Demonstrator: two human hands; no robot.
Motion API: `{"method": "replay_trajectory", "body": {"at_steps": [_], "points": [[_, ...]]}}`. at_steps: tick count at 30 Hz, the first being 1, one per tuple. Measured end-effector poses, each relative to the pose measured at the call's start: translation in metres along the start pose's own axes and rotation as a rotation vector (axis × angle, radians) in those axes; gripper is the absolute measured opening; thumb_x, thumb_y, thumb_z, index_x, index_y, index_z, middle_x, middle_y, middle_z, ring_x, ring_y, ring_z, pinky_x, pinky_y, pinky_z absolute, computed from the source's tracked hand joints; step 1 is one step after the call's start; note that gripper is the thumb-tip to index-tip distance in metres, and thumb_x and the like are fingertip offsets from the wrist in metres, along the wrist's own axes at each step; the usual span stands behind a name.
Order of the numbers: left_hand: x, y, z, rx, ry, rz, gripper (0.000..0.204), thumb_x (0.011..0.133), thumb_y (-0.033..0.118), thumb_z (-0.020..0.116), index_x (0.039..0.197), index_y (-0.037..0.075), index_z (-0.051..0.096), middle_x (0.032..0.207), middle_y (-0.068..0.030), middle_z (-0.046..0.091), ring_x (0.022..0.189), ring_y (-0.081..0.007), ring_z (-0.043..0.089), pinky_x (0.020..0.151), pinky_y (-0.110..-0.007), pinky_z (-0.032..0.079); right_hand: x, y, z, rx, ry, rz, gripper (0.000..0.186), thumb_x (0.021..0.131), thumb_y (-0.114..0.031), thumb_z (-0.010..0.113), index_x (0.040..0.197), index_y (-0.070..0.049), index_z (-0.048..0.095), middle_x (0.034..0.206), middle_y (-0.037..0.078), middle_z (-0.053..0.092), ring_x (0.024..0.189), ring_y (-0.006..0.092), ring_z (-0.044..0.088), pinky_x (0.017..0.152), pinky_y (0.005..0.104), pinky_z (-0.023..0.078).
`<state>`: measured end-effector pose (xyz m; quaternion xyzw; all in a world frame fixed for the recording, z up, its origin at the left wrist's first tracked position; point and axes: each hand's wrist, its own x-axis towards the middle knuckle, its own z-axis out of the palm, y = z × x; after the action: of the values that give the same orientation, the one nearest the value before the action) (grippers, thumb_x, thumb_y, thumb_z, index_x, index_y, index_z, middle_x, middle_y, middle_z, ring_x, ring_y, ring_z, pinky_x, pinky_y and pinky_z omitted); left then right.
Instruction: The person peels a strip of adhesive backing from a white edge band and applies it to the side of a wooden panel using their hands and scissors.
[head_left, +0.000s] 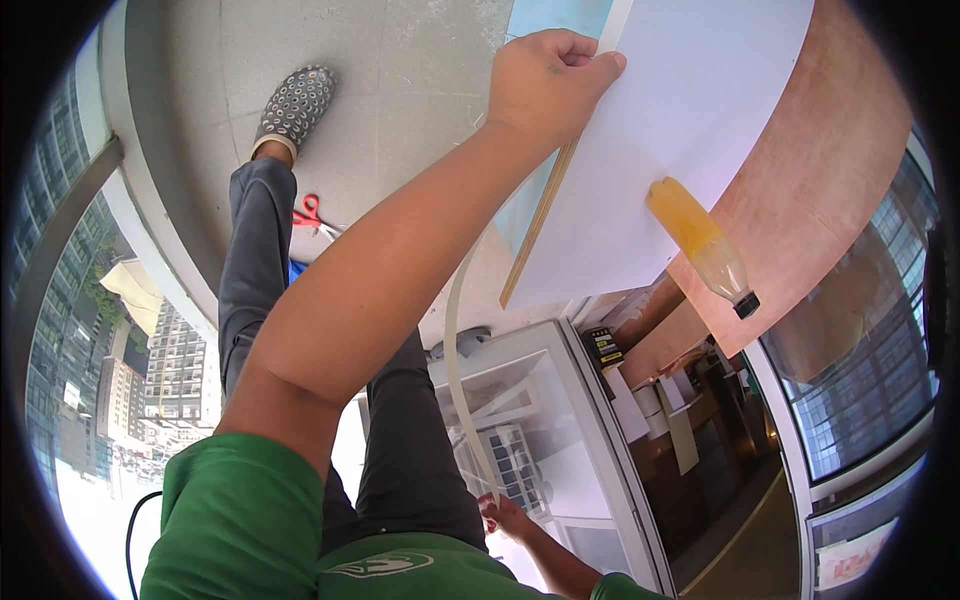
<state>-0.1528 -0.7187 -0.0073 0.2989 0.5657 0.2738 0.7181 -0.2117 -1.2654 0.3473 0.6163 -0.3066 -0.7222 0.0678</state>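
My left hand (555,85) reaches up to the long edge of a white-faced board (690,120), with its thumb and curled fingers closed over that edge. Bare plywood layers show along the edge below the hand, while above it the edge looks white. Low in the picture, my right hand (508,517) has its fingers closed around the end of a thin pale strip (453,350). From there the strip curves upward and passes behind my left forearm, which hides its upper part. A clear plastic bottle (703,240) with yellow-orange contents and a black cap lies on the board.
Red-handled scissors (309,212) lie on the grey floor (400,110) beside my leg. A reddish-brown wooden panel (810,190) is to the right of the board. A railing (75,220) runs along the left, and a white-framed glass door (560,420) stands near my right arm.
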Motion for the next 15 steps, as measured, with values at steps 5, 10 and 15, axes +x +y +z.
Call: {"method": "replay_trajectory", "body": {"at_steps": [5,10,15], "points": [[-0.001,0.003,0.005,0.045,0.056,0.006,0.036,0.078,0.032,0.076,0.094,0.0,0.072,0.083,-0.008,0.07,0.074,-0.0178,0.067,0.071,-0.03,0.055,0.002,-0.005,0.001,-0.006,0.01,0.011,0.026,0.096,-0.011,0.058,0.121,-0.005,0.054,0.073,0.003,0.05,0.064,0.014,0.053,0.061,0.0332,0.051],[-0.004,0.004,0.008,0.103,0.094,0.032,0.035,0.079,0.032,0.075,0.092,0.0,0.072,0.081,-0.0078,0.069,0.074,-0.0185,0.066,0.071,-0.031,0.055,0.0,-0.008,-0.002,-0.018,0.015,0.028,0.026,0.096,-0.011,0.059,0.121,-0.005,0.054,0.072,0.003,0.05,0.065,0.0142,0.054,0.061,0.0331,0.05],[-0.011,0.004,-0.001,0.103,0.054,0.063,0.039,0.083,0.03,0.075,0.105,-0.002,0.071,0.091,-0.0091,0.072,0.081,-0.0142,0.068,0.074,-0.028,0.055,-0.004,-0.012,-0.001,-0.042,0.024,0.025,0.025,0.096,-0.012,0.058,0.12,-0.005,0.055,0.071,0.003,0.05,0.063,0.015,0.053,0.061,0.034,0.051]]}}
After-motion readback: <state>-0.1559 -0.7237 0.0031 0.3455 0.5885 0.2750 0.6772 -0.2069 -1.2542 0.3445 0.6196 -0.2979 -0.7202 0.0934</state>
